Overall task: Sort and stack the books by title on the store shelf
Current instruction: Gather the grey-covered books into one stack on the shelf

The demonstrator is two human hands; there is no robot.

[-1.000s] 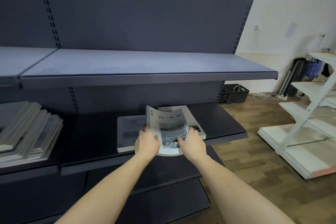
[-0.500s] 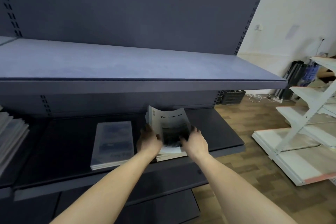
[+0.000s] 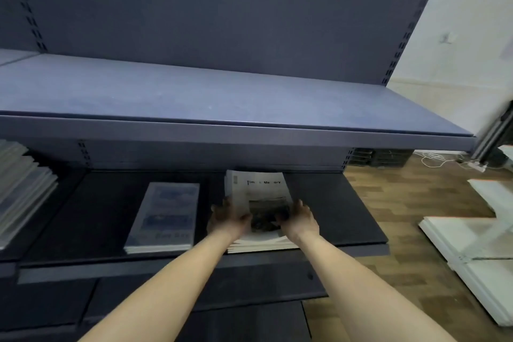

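Lowered since a second ago, the white book (image 3: pixel 259 197) now lies flat on top of its matching pile (image 3: pixel 261 244) on the dark middle shelf (image 3: pixel 333 219), no longer tilted up in the hands. Left hand (image 3: pixel 229 221) and right hand (image 3: pixel 299 221) rest along the book's two long edges, fingers loosely spread against the cover, seemingly squaring it with the copies beneath so one title stays in one stack. Just beside it to the left, apart, sits a blue-covered pile (image 3: pixel 165 216), a separate title. More books (image 3: pixel 22 189) fan out at the far left of the shelf, probably awaiting sorting. An upper shelf (image 3: pixel 222 103) overhangs the work.
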